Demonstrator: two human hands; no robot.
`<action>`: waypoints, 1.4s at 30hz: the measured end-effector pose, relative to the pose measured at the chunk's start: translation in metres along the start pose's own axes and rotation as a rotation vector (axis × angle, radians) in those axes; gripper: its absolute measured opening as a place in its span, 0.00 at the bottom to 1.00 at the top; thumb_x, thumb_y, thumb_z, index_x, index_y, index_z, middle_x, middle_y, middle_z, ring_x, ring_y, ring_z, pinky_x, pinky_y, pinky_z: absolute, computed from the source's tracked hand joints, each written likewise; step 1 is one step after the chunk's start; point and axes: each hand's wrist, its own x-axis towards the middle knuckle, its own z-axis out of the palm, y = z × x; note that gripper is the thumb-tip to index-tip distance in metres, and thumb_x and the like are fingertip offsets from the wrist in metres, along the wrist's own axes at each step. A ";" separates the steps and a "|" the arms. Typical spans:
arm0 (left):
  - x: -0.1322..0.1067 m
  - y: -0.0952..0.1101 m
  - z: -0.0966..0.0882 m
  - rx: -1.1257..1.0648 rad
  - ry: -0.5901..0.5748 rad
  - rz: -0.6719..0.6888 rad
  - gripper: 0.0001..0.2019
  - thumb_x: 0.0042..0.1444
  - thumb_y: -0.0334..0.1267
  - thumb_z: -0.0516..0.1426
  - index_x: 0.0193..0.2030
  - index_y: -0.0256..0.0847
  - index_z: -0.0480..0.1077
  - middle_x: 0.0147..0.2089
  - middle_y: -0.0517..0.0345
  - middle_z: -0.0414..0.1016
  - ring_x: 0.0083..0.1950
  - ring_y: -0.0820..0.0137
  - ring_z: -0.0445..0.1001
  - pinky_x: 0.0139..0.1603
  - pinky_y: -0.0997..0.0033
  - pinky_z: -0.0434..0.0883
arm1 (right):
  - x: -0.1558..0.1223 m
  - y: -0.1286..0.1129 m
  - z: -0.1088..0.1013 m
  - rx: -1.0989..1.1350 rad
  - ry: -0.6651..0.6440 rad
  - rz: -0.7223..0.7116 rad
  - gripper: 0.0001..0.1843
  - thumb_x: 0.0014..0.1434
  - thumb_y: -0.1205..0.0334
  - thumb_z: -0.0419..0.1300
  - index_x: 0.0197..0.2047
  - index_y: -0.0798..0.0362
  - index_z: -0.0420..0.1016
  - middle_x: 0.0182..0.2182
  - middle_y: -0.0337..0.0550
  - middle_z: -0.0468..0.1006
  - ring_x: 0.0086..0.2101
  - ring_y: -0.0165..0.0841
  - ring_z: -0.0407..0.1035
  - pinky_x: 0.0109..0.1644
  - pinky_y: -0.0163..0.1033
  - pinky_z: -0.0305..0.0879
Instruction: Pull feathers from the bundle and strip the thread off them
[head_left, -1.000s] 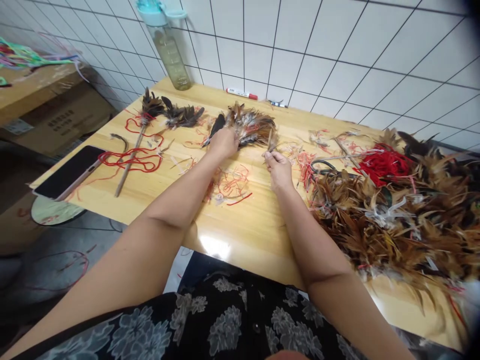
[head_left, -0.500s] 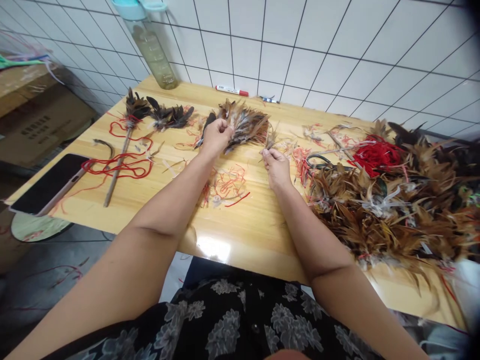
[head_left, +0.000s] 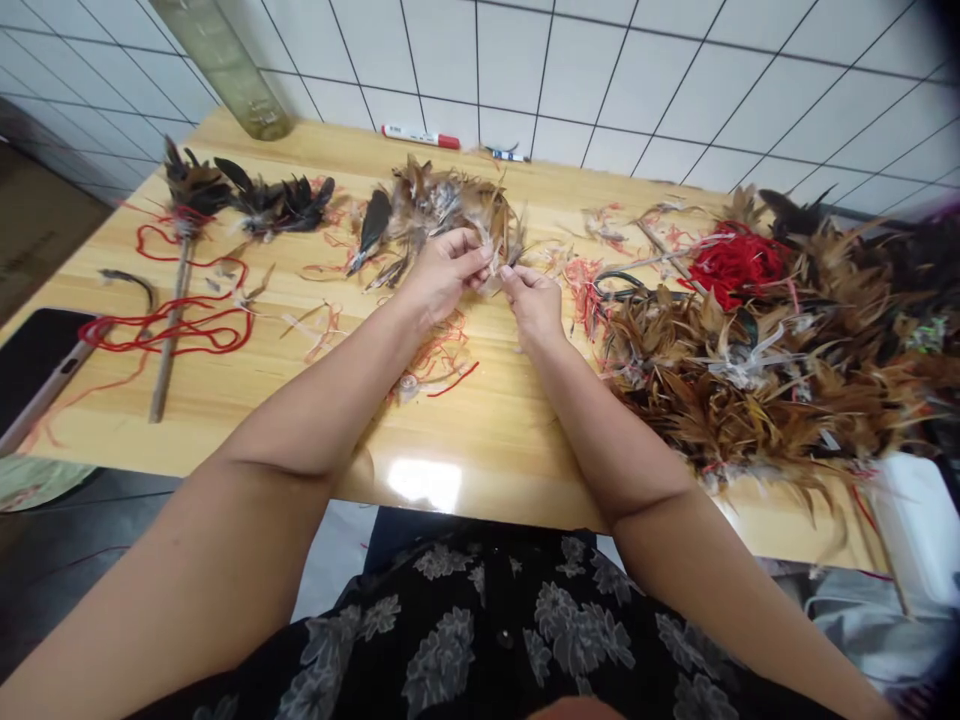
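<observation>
My left hand (head_left: 444, 275) grips the lower part of a bunch of brown and grey chicken feathers (head_left: 450, 205). My right hand (head_left: 531, 302) sits close beside it, its fingertips pinching thin feather strands at the bunch's right edge. A single dark feather (head_left: 373, 228) sticks out left of the bunch. Tangled red and orange threads (head_left: 439, 365) lie on the wooden table (head_left: 480, 470) below my wrists. Part of the bunch is hidden behind my fingers.
A large heap of brown feathers (head_left: 720, 380) with red yarn (head_left: 739, 262) and scissors (head_left: 622, 285) lies right. Left are a feathered stick (head_left: 171, 335), a dark feather tuft (head_left: 277, 205), red cord (head_left: 169, 335) and a phone (head_left: 37, 370). A tiled wall backs the table.
My hands have drawn closer together, and my right hand now reaches the bunch's edge. The view has tilted and shifted, so the table sits lower and further left in the picture.
</observation>
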 end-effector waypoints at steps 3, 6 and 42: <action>0.001 -0.004 0.002 -0.003 0.014 0.021 0.25 0.65 0.32 0.80 0.32 0.41 0.67 0.27 0.65 0.71 0.26 0.76 0.71 0.27 0.78 0.68 | 0.000 -0.001 0.000 -0.037 -0.009 0.012 0.22 0.63 0.48 0.80 0.30 0.53 0.77 0.26 0.33 0.72 0.33 0.26 0.66 0.41 0.34 0.64; 0.000 -0.004 0.003 -0.018 0.026 0.020 0.26 0.67 0.33 0.79 0.31 0.41 0.65 0.27 0.65 0.69 0.26 0.76 0.70 0.27 0.78 0.66 | -0.001 -0.002 -0.001 -0.066 -0.012 0.034 0.23 0.63 0.47 0.79 0.30 0.52 0.76 0.25 0.31 0.69 0.32 0.25 0.63 0.39 0.33 0.62; -0.001 0.001 0.004 0.187 0.091 0.047 0.22 0.70 0.27 0.73 0.29 0.40 0.69 0.28 0.62 0.68 0.27 0.73 0.65 0.32 0.70 0.65 | 0.004 0.002 -0.002 -0.103 -0.073 0.005 0.29 0.71 0.57 0.76 0.26 0.48 0.63 0.22 0.29 0.62 0.28 0.24 0.54 0.35 0.35 0.55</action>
